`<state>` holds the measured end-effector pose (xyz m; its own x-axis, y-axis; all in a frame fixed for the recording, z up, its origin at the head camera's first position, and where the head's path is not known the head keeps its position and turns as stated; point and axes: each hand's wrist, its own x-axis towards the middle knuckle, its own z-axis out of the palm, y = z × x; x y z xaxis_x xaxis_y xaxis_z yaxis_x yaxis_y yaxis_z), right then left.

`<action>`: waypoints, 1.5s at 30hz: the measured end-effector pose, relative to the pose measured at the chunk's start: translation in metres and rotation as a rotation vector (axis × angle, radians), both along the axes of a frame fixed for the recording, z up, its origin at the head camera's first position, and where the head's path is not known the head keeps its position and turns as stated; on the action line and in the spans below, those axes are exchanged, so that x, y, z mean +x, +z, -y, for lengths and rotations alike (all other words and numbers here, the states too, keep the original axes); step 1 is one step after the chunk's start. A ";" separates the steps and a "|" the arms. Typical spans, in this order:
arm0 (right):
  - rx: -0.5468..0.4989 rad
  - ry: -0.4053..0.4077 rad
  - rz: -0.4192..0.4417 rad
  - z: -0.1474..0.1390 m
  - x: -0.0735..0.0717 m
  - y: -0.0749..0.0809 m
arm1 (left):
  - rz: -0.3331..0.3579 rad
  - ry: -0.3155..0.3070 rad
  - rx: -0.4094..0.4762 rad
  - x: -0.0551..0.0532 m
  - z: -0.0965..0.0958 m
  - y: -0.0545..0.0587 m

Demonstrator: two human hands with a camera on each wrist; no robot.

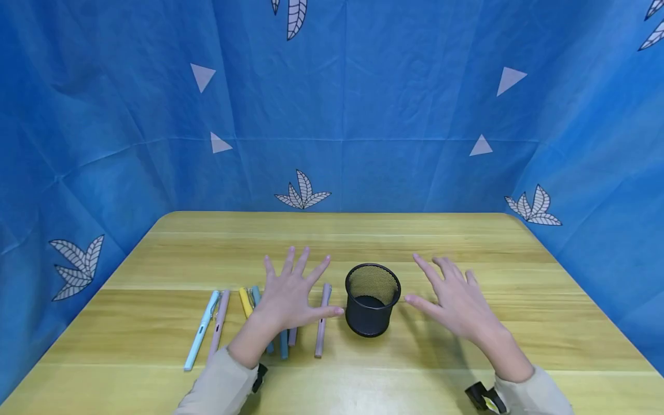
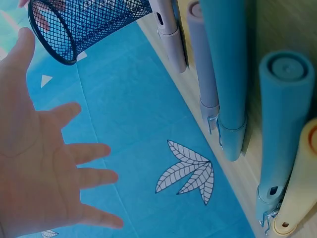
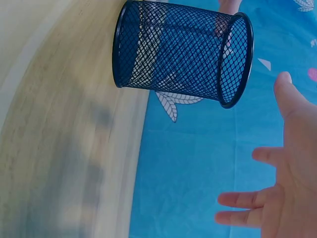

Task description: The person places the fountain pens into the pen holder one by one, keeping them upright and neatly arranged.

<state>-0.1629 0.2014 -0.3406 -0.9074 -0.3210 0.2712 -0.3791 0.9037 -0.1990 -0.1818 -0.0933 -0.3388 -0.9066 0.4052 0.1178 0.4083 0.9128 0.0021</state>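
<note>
"Pale blue first: a pen lies slantwise at lower left on the tabletop, an outer lilac pen just beside it. Any risk?"

"Rolling, I'd judge. In the head view the left sleeve overlaps the lilac's lower end; a low sweep of that forearm could nudge both."

"Then, left of centre, the yellow pen and the teal pens?"

"Partly hidden by the left hand, its fingers spread and gripping nothing. In the left-wrist view, yellow and a teal neighbour sit so close that picking one might drag the other along."

"And the lone lilac pen, near the middle?"

"Under the left thumb's line of sight. Drop that thumb carelessly and the pen could skid against the cup."

"So the black mesh cup, lower centre, is most exposed?"

"Probably. It stands upright, I see nothing inside it, and it looks light. The left thumb tip is just beside it; a knock high on the rim might tip it."

"Finally, right of centre?"

"The right hand, likewise spread and holding nothing, near the cup. Pushing from that side alone could slide the cup into the lilac pen."
</note>
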 end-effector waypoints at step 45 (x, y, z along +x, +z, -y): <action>-0.823 0.391 0.595 0.011 -0.029 -0.017 | -0.121 -0.209 0.229 -0.006 0.014 -0.002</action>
<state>-0.1921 0.1905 -0.3581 -0.8391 -0.5371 0.0863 -0.2544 0.2471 -0.9350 -0.1874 -0.1077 -0.3412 -0.7805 0.5315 0.3290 0.5965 0.7908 0.1374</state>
